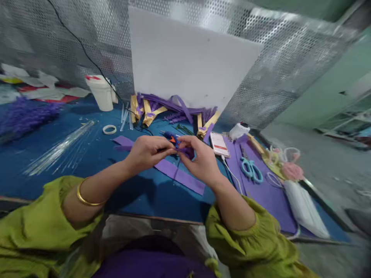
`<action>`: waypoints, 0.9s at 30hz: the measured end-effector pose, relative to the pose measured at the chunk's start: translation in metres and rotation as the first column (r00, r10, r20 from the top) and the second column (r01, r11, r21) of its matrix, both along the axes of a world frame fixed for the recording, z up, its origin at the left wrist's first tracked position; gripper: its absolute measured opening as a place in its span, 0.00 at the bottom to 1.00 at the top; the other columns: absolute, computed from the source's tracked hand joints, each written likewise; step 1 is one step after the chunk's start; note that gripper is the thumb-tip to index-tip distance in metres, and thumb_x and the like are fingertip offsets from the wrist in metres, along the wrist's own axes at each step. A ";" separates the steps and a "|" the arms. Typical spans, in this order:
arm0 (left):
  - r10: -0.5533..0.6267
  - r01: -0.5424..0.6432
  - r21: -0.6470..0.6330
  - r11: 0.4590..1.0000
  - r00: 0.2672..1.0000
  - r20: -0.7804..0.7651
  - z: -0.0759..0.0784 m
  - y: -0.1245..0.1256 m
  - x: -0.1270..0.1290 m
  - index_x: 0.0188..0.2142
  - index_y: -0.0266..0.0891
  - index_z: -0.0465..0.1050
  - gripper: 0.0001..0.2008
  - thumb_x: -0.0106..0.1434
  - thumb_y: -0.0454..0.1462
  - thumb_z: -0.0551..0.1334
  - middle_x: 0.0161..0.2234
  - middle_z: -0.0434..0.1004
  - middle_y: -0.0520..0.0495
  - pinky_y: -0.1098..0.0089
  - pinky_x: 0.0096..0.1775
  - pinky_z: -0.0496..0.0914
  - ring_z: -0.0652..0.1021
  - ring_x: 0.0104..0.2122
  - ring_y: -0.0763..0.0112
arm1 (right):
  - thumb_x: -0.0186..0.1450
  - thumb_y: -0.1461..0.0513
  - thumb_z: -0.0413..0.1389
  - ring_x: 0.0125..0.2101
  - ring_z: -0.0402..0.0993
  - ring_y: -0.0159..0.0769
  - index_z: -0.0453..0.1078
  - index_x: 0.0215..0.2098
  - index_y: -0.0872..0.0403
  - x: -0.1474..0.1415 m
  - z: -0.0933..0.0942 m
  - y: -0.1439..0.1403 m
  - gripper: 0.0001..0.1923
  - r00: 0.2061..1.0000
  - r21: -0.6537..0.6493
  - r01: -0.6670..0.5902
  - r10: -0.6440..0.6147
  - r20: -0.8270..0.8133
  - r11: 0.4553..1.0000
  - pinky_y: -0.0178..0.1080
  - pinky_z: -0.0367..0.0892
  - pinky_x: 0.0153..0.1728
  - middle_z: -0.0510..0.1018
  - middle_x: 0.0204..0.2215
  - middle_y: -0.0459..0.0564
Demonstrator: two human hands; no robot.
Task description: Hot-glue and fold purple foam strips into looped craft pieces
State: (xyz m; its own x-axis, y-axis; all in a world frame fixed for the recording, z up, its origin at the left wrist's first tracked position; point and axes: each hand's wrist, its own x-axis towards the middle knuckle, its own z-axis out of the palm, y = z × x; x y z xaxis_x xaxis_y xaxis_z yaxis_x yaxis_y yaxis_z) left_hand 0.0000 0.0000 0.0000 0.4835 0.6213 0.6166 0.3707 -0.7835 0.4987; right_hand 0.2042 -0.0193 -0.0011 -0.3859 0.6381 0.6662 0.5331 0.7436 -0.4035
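Observation:
Over the middle of the blue tabletop, my left hand [147, 152] and my right hand [199, 158] meet fingertip to fingertip. Both are closed in a pinch on a small dark purple piece [189, 152], perhaps folded paper or felt; my fingers hide much of it. A thin dark stem-like line hangs below it. Beneath my hands lies a flat purple strip [181, 176], with another purple piece [123, 141] to the left. Just behind my fingertips is a blue glue gun [171, 136] with an orange part, partly covered by my hands.
Purple and gold paper pieces [156, 112] lie along a white board [191, 58]. Left are a tape roll [109, 129], clear glue sticks [124, 119], a white cup [100, 92] and thin clear strands [62, 148]. Right are a phone [219, 144] with cable and blue-handled scissors [251, 170].

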 end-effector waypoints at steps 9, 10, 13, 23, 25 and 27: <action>0.392 -0.560 0.266 0.785 0.780 0.488 0.002 0.006 -0.011 0.42 0.43 0.78 0.18 0.55 0.46 0.73 0.38 0.81 0.44 0.62 0.47 0.68 0.77 0.41 0.59 | 0.60 0.68 0.58 0.29 0.74 0.32 0.69 0.45 0.51 0.003 0.008 -0.002 0.14 0.925 -0.110 0.157 -0.185 -0.332 0.982 0.36 0.68 0.31 0.77 0.31 0.44; 0.399 -0.617 0.259 0.743 0.720 0.568 0.001 0.004 -0.012 0.37 0.43 0.79 0.12 0.56 0.45 0.72 0.34 0.80 0.46 0.62 0.45 0.68 0.77 0.37 0.61 | 0.60 0.67 0.58 0.29 0.74 0.31 0.69 0.45 0.51 0.003 0.008 -0.002 0.14 0.913 -0.109 0.161 -0.190 -0.362 0.981 0.36 0.67 0.30 0.77 0.30 0.43; 0.404 -0.446 -0.037 0.894 0.768 0.498 -0.003 0.002 -0.007 0.23 0.42 0.75 0.16 0.63 0.47 0.66 0.21 0.73 0.49 0.66 0.34 0.68 0.73 0.24 0.68 | 0.61 0.67 0.58 0.28 0.73 0.30 0.69 0.44 0.51 0.000 0.006 -0.003 0.13 0.883 -0.125 0.159 -0.198 -0.427 0.979 0.35 0.67 0.30 0.75 0.30 0.43; 0.491 0.487 -0.648 0.586 0.423 0.762 -0.006 0.020 0.010 0.34 0.37 0.79 0.04 0.62 0.37 0.68 0.31 0.81 0.49 0.75 0.34 0.74 0.80 0.29 0.75 | 0.61 0.61 0.60 0.30 0.73 0.33 0.70 0.45 0.51 -0.020 -0.014 -0.008 0.14 0.935 -0.303 0.080 -0.177 -0.308 0.950 0.36 0.66 0.33 0.77 0.34 0.46; 0.553 0.512 -0.667 0.541 0.381 0.741 -0.004 0.024 0.005 0.33 0.37 0.78 0.06 0.66 0.36 0.65 0.28 0.79 0.51 0.77 0.29 0.73 0.77 0.25 0.78 | 0.63 0.55 0.59 0.32 0.73 0.34 0.70 0.44 0.52 -0.016 -0.013 -0.005 0.13 0.964 -0.357 0.058 -0.145 -0.221 0.932 0.36 0.65 0.34 0.78 0.35 0.47; 0.584 0.533 -0.679 0.505 0.368 0.723 -0.002 0.028 0.001 0.34 0.37 0.78 0.09 0.69 0.37 0.61 0.26 0.78 0.52 0.78 0.25 0.71 0.76 0.22 0.79 | 0.68 0.50 0.53 0.30 0.72 0.34 0.71 0.38 0.52 -0.007 -0.011 0.004 0.14 0.953 -0.424 0.180 -0.264 -0.148 0.888 0.36 0.63 0.32 0.78 0.30 0.46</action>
